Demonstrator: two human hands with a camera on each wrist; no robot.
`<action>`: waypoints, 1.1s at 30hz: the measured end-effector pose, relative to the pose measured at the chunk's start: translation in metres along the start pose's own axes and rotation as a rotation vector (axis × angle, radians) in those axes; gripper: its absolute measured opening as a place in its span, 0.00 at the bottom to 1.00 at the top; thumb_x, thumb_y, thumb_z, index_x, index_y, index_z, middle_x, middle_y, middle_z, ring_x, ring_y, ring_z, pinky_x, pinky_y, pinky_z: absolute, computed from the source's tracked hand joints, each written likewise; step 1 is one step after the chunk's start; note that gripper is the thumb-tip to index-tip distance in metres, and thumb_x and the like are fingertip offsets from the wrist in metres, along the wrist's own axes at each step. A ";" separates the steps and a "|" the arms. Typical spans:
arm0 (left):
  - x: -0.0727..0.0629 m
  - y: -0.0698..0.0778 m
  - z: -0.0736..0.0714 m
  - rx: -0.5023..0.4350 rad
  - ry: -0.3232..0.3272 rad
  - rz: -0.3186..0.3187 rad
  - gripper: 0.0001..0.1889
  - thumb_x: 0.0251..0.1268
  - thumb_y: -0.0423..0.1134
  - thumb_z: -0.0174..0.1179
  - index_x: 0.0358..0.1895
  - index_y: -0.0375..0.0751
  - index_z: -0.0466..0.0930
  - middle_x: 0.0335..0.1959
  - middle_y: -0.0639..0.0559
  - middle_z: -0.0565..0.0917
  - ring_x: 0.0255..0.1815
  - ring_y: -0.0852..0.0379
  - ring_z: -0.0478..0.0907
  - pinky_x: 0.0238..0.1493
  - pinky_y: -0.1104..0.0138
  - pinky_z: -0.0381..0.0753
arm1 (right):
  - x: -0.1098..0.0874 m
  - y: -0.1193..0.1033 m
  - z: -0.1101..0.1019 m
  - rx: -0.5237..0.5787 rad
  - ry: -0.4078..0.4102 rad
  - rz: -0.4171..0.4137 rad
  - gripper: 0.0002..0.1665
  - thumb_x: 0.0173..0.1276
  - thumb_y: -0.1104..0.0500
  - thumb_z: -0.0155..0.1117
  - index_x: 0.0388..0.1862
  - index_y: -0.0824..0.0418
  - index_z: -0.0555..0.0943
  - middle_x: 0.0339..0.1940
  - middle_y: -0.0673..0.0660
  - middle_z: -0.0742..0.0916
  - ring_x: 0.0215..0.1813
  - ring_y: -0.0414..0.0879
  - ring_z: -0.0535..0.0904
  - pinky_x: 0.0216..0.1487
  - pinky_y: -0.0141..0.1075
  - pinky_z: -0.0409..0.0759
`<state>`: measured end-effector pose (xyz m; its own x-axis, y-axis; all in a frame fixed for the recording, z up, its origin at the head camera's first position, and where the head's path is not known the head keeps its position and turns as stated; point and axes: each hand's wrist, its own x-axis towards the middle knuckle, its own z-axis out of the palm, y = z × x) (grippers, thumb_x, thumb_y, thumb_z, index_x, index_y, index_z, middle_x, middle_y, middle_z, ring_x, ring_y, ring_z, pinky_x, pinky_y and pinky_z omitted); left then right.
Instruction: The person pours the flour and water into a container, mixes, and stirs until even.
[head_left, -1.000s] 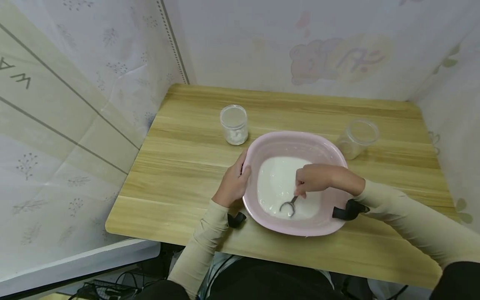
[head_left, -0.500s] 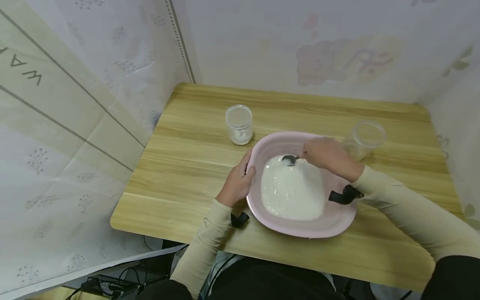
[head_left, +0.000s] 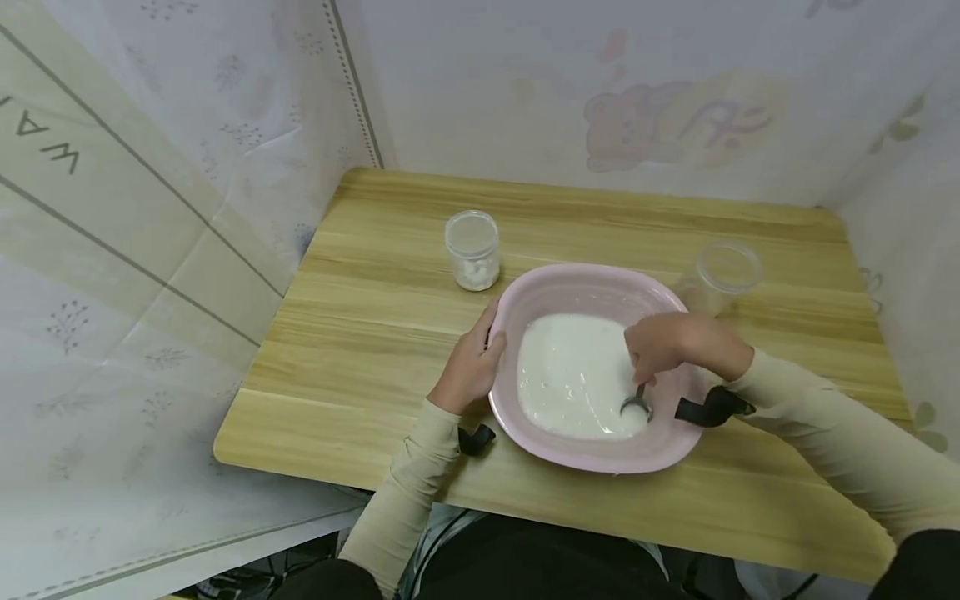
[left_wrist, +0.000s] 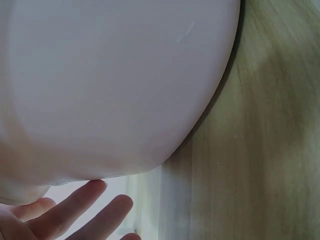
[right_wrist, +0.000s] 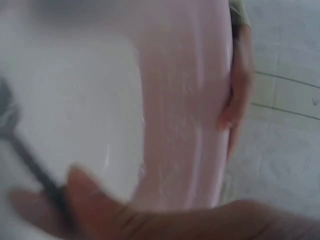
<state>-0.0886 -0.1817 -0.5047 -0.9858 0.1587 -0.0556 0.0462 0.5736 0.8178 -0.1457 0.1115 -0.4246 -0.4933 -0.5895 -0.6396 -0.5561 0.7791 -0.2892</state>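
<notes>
The spoon (head_left: 637, 406) pinched by the right hand (head_left: 670, 342) has been drawn nearer, perhaps dipped, the basin (head_left: 585, 458) gripped by the left hand (head_left: 467, 367).

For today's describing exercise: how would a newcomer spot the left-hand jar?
On the wooden table, find the pink basin. Past its far left corner stands a small clear jar. Visible white lumps inside set it apart from the clear container behind the basin's right end.

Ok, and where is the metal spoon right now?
In the head view, the metal spoon is pinched in the right hand, its bowl at the lower-right edge of the white liquid inside the pink basin.
</notes>
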 end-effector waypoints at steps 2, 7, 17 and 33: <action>0.000 0.000 0.000 0.000 -0.003 0.001 0.32 0.82 0.47 0.42 0.86 0.53 0.51 0.81 0.45 0.66 0.71 0.42 0.76 0.75 0.50 0.73 | 0.007 -0.004 0.006 0.080 -0.008 -0.079 0.13 0.68 0.54 0.69 0.23 0.56 0.85 0.23 0.46 0.84 0.25 0.38 0.68 0.29 0.29 0.65; 0.001 0.002 0.001 -0.004 -0.006 0.015 0.32 0.82 0.47 0.42 0.86 0.56 0.51 0.80 0.44 0.68 0.63 0.40 0.81 0.68 0.49 0.78 | 0.030 -0.015 0.018 0.214 0.069 -0.195 0.16 0.75 0.51 0.66 0.26 0.54 0.89 0.26 0.51 0.89 0.22 0.37 0.62 0.27 0.29 0.63; 0.003 0.004 0.004 -0.020 -0.009 0.024 0.33 0.81 0.47 0.42 0.86 0.56 0.51 0.80 0.42 0.68 0.62 0.39 0.83 0.65 0.49 0.82 | 0.064 -0.007 0.016 0.201 0.521 -0.211 0.16 0.78 0.57 0.62 0.34 0.61 0.92 0.26 0.54 0.90 0.22 0.36 0.67 0.29 0.30 0.67; 0.003 -0.001 0.004 -0.032 0.000 0.016 0.32 0.83 0.46 0.42 0.86 0.54 0.52 0.80 0.43 0.69 0.60 0.41 0.83 0.66 0.49 0.80 | -0.006 0.020 -0.002 -0.180 0.474 0.204 0.13 0.69 0.67 0.54 0.23 0.60 0.70 0.19 0.54 0.73 0.23 0.49 0.68 0.25 0.39 0.67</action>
<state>-0.0906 -0.1790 -0.5078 -0.9850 0.1676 -0.0423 0.0568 0.5451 0.8364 -0.1549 0.1301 -0.4254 -0.8274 -0.4944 -0.2664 -0.5032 0.8633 -0.0396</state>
